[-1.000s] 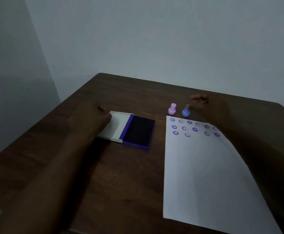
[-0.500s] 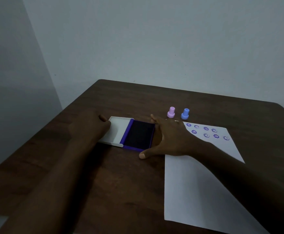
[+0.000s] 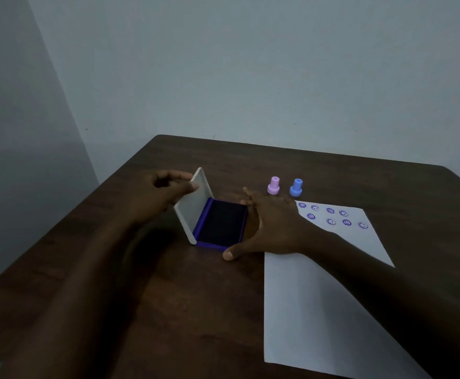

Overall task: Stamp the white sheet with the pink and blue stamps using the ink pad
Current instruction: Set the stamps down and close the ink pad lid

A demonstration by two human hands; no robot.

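Part of the sheet (image 3: 305, 310) is covered by the right forearm, and its near right corner is cut off by the frame edge. The stamped marks (image 3: 330, 216) at its far end are partly hidden behind the right hand (image 3: 271, 228); 9 purple prints can be counted, some smiley faces, some rosettes, and the finer detail is too small to be made out. No writing or brand can be read anywhere. The whole scene is dimly lit, and both forearms are seen as dark shapes.

The pad (image 3: 220, 227) lies on the table (image 3: 168, 296) just left of the sheet. Its white lid (image 3: 193, 205) is raised at a steep tilt on the hinge along the pad's left side and is grasped at its upper edge by the left hand (image 3: 160, 198), thumb and fingers pinched on it. The right hand is spread wide against the pad's right edge, thumb on the table near the front corner, fingers at the far corner; nothing is grasped by it.

The pink stamp (image 3: 273, 185) and the blue stamp (image 3: 296, 187) stand upright side by side, apart, just beyond the sheet's far edge.

The table is dark brown wood. Behind it a plain pale wall (image 3: 250, 64) is seen, meeting a second wall in a corner at left.
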